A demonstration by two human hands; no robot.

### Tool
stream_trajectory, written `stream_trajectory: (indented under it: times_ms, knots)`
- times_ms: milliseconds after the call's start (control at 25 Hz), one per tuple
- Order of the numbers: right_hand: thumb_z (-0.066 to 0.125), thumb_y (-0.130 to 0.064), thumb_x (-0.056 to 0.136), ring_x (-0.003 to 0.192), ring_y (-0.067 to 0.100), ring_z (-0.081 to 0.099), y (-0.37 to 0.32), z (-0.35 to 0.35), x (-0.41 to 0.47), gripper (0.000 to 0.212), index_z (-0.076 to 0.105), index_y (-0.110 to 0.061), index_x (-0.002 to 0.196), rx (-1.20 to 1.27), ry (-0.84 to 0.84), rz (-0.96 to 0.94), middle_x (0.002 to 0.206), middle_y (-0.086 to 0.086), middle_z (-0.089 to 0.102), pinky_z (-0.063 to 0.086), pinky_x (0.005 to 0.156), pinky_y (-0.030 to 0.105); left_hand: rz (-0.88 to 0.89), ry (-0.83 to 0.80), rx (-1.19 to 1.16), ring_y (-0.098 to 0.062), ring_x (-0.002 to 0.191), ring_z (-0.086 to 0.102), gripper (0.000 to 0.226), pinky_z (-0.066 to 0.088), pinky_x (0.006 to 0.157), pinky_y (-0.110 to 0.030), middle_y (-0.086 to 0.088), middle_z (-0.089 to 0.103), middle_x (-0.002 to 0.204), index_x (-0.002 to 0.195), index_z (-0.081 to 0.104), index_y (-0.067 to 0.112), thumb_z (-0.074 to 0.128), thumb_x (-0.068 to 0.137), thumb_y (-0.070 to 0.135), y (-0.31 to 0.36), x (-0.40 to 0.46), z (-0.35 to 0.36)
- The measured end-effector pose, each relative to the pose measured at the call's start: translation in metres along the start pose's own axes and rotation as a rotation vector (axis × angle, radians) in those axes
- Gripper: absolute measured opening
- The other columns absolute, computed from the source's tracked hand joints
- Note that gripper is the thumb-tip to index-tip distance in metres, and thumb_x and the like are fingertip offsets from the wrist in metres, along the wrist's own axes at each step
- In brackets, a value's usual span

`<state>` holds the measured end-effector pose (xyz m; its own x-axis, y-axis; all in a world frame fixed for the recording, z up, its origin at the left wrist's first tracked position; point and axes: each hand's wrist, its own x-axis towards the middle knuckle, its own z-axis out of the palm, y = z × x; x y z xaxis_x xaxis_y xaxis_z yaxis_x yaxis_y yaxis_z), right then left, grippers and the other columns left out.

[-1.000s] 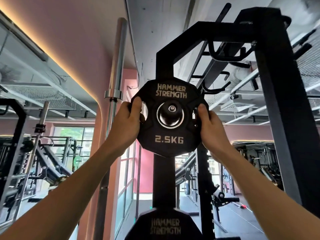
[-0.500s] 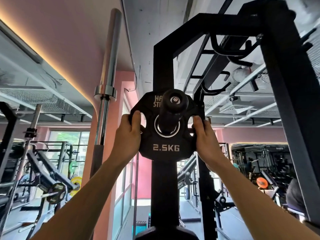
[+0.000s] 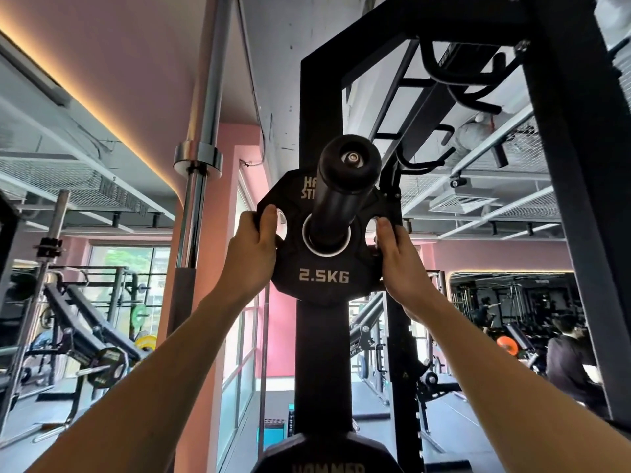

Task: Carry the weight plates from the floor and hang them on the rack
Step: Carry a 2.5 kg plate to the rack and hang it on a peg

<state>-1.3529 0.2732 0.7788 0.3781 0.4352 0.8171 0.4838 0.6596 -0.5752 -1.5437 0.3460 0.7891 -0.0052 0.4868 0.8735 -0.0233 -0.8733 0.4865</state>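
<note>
Since the earlier frame, the black twelve-sided rubber 2.5KG weight plate [image 3: 323, 268] had slid further along the black cylindrical storage peg [image 3: 341, 189], so more of the peg stood out toward the camera and hid part of the lettering. Both hands remained clamped on the plate's edges. At nine o'clock of the plate, the left hand [image 3: 252, 254] gripped the rim, fingers curled over the edge beside the grip hole. At three o'clock, the right hand [image 3: 397, 254] held the opposite rim, thumb laid along the face and fingers wrapped behind. Between the two hands, the plate hung on the peg against the black steel rack upright [image 3: 321, 353]. At six o'clock, low in view, sat the top of a larger black plate [image 3: 327, 455]. At ten o'clock stood a chrome barbell [image 3: 201, 138], stored upright.
</note>
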Motion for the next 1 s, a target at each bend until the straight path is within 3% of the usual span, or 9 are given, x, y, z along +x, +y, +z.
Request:
stream_trajectory:
  times_ms: [80, 280, 360, 440, 520, 640, 800, 880, 1000]
  knots:
    - [0.035, -0.056, 0.098, 0.091, 0.018, 0.065, 0.0, 0.001, 0.001, 0.05, 0.05, -0.015, 0.121, -0.043, 0.007, -0.004, 0.09, -0.003, 0.062, 0.055, 0.087, 0.044, -0.011, -0.022, 0.028, -0.017, 0.084, 0.063, 0.041, 0.052, 0.079, -0.04, -0.001, 0.063, 0.09, 0.113, 0.048, 0.015, 0.032, 0.103, 0.051, -0.003, 0.0, 0.0]
    - [0.035, -0.061, 0.096, 0.106, 0.023, 0.061, -0.01, -0.001, -0.003, 0.059, 0.046, -0.012, 0.127, -0.146, 0.003, 0.021, 0.113, 0.004, 0.061, 0.05, 0.095, 0.049, -0.039, -0.121, 0.197, -0.028, 0.098, 0.064, 0.043, 0.053, 0.089, -0.046, -0.007, 0.065, 0.108, 0.124, 0.045, 0.015, 0.028, 0.104, 0.049, 0.003, -0.009, -0.012]
    - [0.039, -0.066, 0.091, 0.114, 0.021, 0.056, -0.016, -0.006, -0.015, 0.059, 0.041, -0.022, 0.129, -0.148, 0.037, -0.011, 0.125, 0.005, 0.054, 0.046, 0.1, 0.051, -0.008, -0.105, 0.23, -0.027, 0.104, 0.062, 0.043, 0.052, 0.091, -0.042, -0.003, 0.061, 0.118, 0.138, 0.043, 0.015, 0.034, 0.105, 0.042, 0.012, -0.026, -0.019]
    - [0.037, -0.077, 0.08, 0.115, 0.019, 0.055, -0.026, -0.014, -0.036, 0.051, 0.044, -0.041, 0.116, -0.15, 0.079, -0.046, 0.129, 0.003, 0.049, 0.045, 0.101, 0.051, -0.012, -0.09, 0.159, -0.02, 0.108, 0.061, 0.043, 0.051, 0.095, -0.04, 0.006, 0.056, 0.124, 0.142, 0.042, 0.021, 0.043, 0.102, 0.039, 0.022, -0.049, -0.028]
    - [0.038, -0.071, 0.086, 0.112, 0.017, 0.057, -0.039, -0.022, -0.064, 0.031, 0.048, -0.047, 0.104, -0.14, 0.087, -0.083, 0.123, -0.001, 0.053, 0.046, 0.1, 0.05, -0.024, -0.069, 0.094, -0.016, 0.11, 0.061, 0.03, 0.051, 0.099, -0.044, 0.012, 0.058, 0.125, 0.128, 0.05, 0.032, 0.049, 0.099, 0.042, 0.029, -0.073, -0.038]
    - [0.042, -0.047, 0.1, 0.105, 0.017, 0.061, -0.055, -0.034, -0.117, 0.011, 0.05, -0.04, 0.098, -0.065, 0.064, -0.087, 0.11, -0.009, 0.059, 0.053, 0.09, 0.044, -0.073, -0.077, -0.008, -0.013, 0.107, 0.063, 0.006, 0.052, 0.097, -0.049, 0.02, 0.062, 0.111, 0.103, 0.053, 0.043, 0.049, 0.099, 0.043, 0.045, -0.113, -0.053]
    - [0.047, -0.043, 0.098, 0.092, 0.008, 0.066, -0.06, -0.06, -0.195, 0.007, 0.051, -0.038, 0.097, -0.015, 0.014, 0.011, 0.106, -0.012, 0.061, 0.055, 0.084, 0.041, -0.129, -0.111, -0.065, -0.016, 0.101, 0.065, 0.023, 0.053, 0.092, -0.05, 0.019, 0.067, 0.107, 0.099, 0.059, 0.045, 0.047, 0.085, 0.059, 0.076, -0.19, -0.071]
    - [0.05, -0.041, 0.098, 0.098, 0.016, 0.066, -0.062, -0.077, -0.232, 0.005, 0.053, -0.039, 0.096, -0.021, 0.003, 0.048, 0.101, -0.015, 0.061, 0.054, 0.087, 0.043, -0.165, -0.124, -0.058, -0.013, 0.103, 0.065, 0.034, 0.051, 0.094, -0.048, 0.02, 0.067, 0.107, 0.1, 0.061, 0.042, 0.046, 0.079, 0.063, 0.09, -0.233, -0.079]
    - [0.05, -0.036, 0.099, 0.102, 0.025, 0.063, -0.07, -0.1, -0.29, 0.004, 0.054, -0.037, 0.097, -0.023, -0.015, 0.114, 0.095, -0.02, 0.061, 0.054, 0.073, 0.027, -0.246, -0.156, -0.029, -0.005, 0.105, 0.063, 0.038, 0.05, 0.097, -0.046, 0.022, 0.065, 0.106, 0.103, 0.062, 0.039, 0.046, 0.078, 0.062, 0.102, -0.297, -0.089]
